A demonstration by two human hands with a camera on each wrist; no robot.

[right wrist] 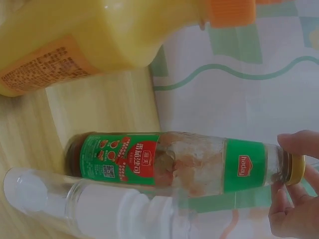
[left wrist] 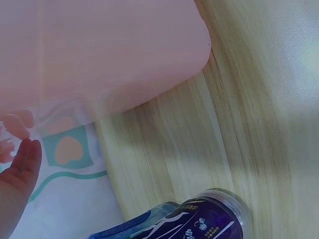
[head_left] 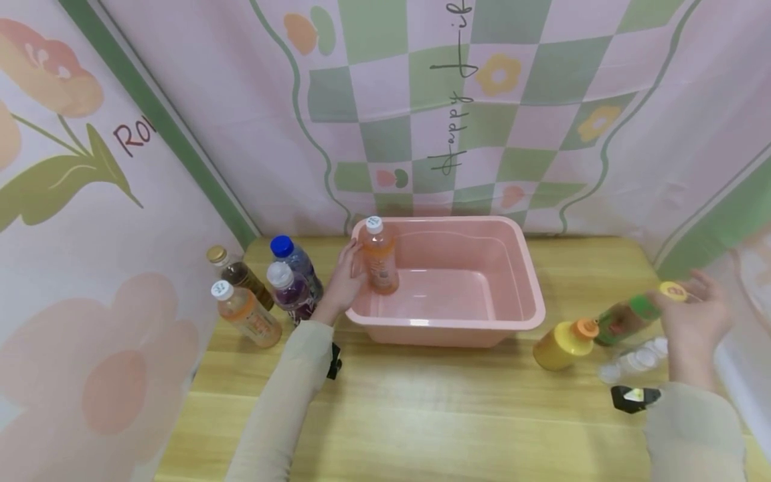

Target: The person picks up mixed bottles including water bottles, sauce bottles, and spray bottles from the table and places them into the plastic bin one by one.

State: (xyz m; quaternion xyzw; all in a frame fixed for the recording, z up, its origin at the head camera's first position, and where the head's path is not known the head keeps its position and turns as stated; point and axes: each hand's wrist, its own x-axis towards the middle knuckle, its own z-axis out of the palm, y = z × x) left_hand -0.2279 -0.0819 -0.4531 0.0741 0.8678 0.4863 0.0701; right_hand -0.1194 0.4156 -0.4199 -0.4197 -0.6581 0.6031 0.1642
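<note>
An orange drink bottle (head_left: 381,264) with a white cap stands inside the pink basin (head_left: 421,324), at its left end. My left hand (head_left: 345,282) reaches over the basin's left rim, its fingers beside this bottle; in the left wrist view the fingers (left wrist: 31,157) look extended. On the right, my right hand (head_left: 699,328) pinches a glass sauce bottle (right wrist: 199,162) with green labels and a yellow cap by its neck, just below the cap. A yellow squeeze bottle (head_left: 559,348) with an orange top and a clear-and-white bottle (head_left: 635,361) stand close to it.
Left of the basin stand a blue-capped bottle (head_left: 295,258), a purple drink bottle (head_left: 292,294), a dark bottle with a gold cap (head_left: 241,274) and another orange drink bottle (head_left: 253,320). Patterned curtains (head_left: 241,100) rise behind the wooden table (head_left: 421,415).
</note>
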